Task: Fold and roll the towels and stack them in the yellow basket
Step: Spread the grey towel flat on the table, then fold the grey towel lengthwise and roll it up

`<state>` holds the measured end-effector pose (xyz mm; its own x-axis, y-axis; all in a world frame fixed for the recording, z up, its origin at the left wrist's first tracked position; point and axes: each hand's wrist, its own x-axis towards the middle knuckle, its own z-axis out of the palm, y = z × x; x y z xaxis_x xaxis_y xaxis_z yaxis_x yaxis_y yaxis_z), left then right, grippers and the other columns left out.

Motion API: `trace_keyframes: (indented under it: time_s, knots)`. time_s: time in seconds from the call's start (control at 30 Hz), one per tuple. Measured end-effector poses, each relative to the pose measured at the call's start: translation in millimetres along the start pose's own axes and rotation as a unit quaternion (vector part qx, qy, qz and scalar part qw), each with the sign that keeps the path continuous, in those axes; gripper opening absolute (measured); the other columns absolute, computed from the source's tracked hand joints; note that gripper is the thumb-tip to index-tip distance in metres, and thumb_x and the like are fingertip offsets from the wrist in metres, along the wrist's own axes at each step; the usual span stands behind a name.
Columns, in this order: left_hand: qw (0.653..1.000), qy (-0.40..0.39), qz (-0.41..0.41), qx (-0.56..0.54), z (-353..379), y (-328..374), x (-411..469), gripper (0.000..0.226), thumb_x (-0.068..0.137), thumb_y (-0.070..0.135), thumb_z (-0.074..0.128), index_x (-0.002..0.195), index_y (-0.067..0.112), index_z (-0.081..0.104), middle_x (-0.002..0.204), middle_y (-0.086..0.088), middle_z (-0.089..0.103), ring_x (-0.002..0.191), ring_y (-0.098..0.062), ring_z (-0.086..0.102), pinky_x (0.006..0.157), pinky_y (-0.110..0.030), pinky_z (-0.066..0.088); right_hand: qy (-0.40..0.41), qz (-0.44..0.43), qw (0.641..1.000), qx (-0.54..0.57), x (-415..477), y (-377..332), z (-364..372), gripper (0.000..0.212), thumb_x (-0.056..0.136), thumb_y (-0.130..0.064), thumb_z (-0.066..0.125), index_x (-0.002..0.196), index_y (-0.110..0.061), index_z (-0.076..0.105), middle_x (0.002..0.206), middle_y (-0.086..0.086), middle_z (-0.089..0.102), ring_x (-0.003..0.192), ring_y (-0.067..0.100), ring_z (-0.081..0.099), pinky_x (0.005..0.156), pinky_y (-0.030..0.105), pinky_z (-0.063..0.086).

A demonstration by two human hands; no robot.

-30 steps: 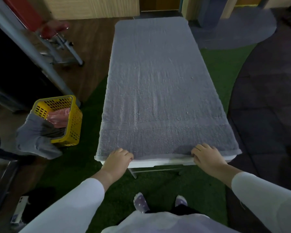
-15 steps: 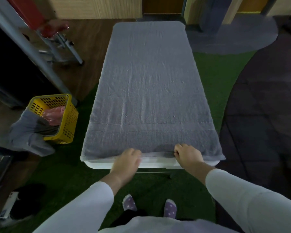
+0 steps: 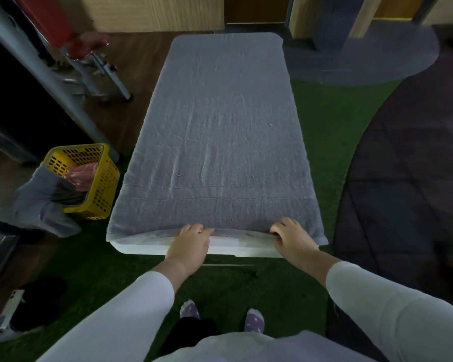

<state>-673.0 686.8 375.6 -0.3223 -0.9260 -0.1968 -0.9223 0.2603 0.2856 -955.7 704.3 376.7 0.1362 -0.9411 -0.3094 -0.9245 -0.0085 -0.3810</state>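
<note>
A large grey towel [image 3: 220, 142] lies flat along the whole white table [image 3: 147, 248]. My left hand [image 3: 191, 241] and my right hand [image 3: 290, 237] both grip the towel's near edge with curled fingers, and that edge is starting to lift and turn over. The yellow basket [image 3: 100, 189] stands on the floor to the left of the table. A pink towel [image 3: 81, 173] lies inside it and another grey towel [image 3: 39, 202] hangs over its near left rim.
Green turf covers the floor around the table's near end, where my socked feet [image 3: 220, 313] stand. A metal frame with a red pad [image 3: 89, 48] stands at the back left. A phone [image 3: 9, 309] and dark items lie on the floor at the lower left.
Both hands slid inward along the towel's near edge and closed on it; the edge has begun to lift. The view shifted a little closer to the table.
</note>
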Motion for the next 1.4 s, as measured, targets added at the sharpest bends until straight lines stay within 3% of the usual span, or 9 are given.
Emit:
trace_keyframes:
  time_s: [0.2,0.4,0.53,0.63,0.73,0.83,1.07,1.2,1.4]
  knots:
    - [1.000,-0.023,-0.012,-0.013,-0.3,-0.1,11.4,0.037,0.100,0.027,0.046,0.137,0.028,0.052,0.131,0.004,0.054,0.119,-0.018,0.046,0.102,-0.033,0.043,0.020,0.057,0.998,0.007,-22.1,60.5,-19.5,0.019,0.096,-0.014,0.054,0.111,-0.021,0.065,0.106,-0.011,0.044,0.107,0.011,0.044,0.097,0.029,0.041]
    - [0.999,-0.026,-0.030,-0.011,0.4,0.8,13.7,0.036,0.099,0.028,0.046,0.134,0.029,0.054,0.129,0.005,0.054,0.118,-0.016,0.046,0.099,-0.032,0.043,0.021,0.090,0.994,0.057,-34.0,89.0,-34.7,0.030,0.090,0.003,0.051,0.085,-0.023,0.064,0.093,-0.004,0.058,0.089,0.018,0.055,0.075,0.025,0.038]
    - [0.999,-0.033,-0.037,-0.018,-2.9,2.1,14.6,0.035,0.099,0.026,0.047,0.134,0.028,0.055,0.129,0.005,0.054,0.119,-0.016,0.046,0.100,-0.031,0.042,-0.004,0.140,0.987,0.077,-29.0,98.4,-41.8,0.027,0.094,-0.005,0.051,0.083,-0.027,0.062,0.093,-0.003,0.061,0.082,0.015,0.057,0.065,0.027,0.043]
    - [0.999,-0.031,-0.039,-0.016,-4.4,3.0,14.9,0.036,0.100,0.025,0.048,0.135,0.028,0.054,0.130,0.005,0.054,0.120,-0.016,0.046,0.101,-0.030,0.042,-0.023,0.176,0.982,0.069,-22.4,92.2,-50.1,0.018,0.097,-0.017,0.049,0.088,-0.030,0.057,0.095,-0.003,0.060,0.084,0.017,0.057,0.079,0.039,0.051]
    - [0.999,-0.030,-0.041,-0.014,-4.6,3.3,14.1,0.038,0.100,0.025,0.048,0.137,0.028,0.052,0.131,0.004,0.053,0.120,-0.015,0.045,0.101,-0.030,0.042,-0.005,0.171,0.985,-0.037,-17.6,74.2,-54.2,0.012,0.096,-0.023,0.052,0.107,-0.026,0.055,0.110,0.000,0.055,0.104,0.022,0.052,0.095,0.044,0.044]
    - [0.999,-0.024,-0.036,-0.017,-4.0,1.9,11.1,0.040,0.099,0.023,0.048,0.139,0.029,0.050,0.132,0.004,0.053,0.121,-0.016,0.045,0.102,-0.030,0.041,0.022,0.097,0.986,-0.137,-15.6,43.6,-48.1,0.026,0.095,-0.026,0.054,0.121,-0.027,0.052,0.124,0.001,0.049,0.118,0.024,0.046,0.101,0.044,0.040]
    - [0.998,-0.048,-0.011,-0.029,-12.2,-8.2,6.6,0.047,0.098,0.020,0.051,0.144,0.028,0.044,0.142,0.005,0.046,0.132,-0.016,0.038,0.110,-0.033,0.037,-0.079,-0.108,0.987,-0.088,-3.0,-45.7,-13.5,0.048,0.097,-0.017,0.051,0.142,-0.030,0.042,0.138,0.002,0.041,0.128,0.023,0.040,0.108,0.042,0.037]
    - [0.999,-0.042,-0.018,-0.029,-17.2,-31.9,-1.1,0.050,0.097,0.018,0.052,0.145,0.027,0.041,0.142,0.003,0.042,0.132,-0.017,0.035,0.108,-0.034,0.039,-0.119,-0.058,0.984,-0.121,10.2,-80.4,6.9,0.064,0.097,-0.015,0.052,0.151,-0.037,0.025,0.147,0.005,0.033,0.131,0.030,0.037,0.106,0.049,0.040]
    - [0.993,-0.009,-0.120,-0.010,-25.4,-101.6,-19.6,0.050,0.096,0.007,0.050,0.142,0.026,0.045,0.138,-0.002,0.043,0.128,-0.020,0.036,0.110,-0.039,0.039,-0.122,0.006,0.987,-0.100,20.6,-94.0,10.7,0.056,0.097,-0.018,0.052,0.145,-0.038,0.031,0.138,0.003,0.037,0.124,0.029,0.039,0.102,0.048,0.044]
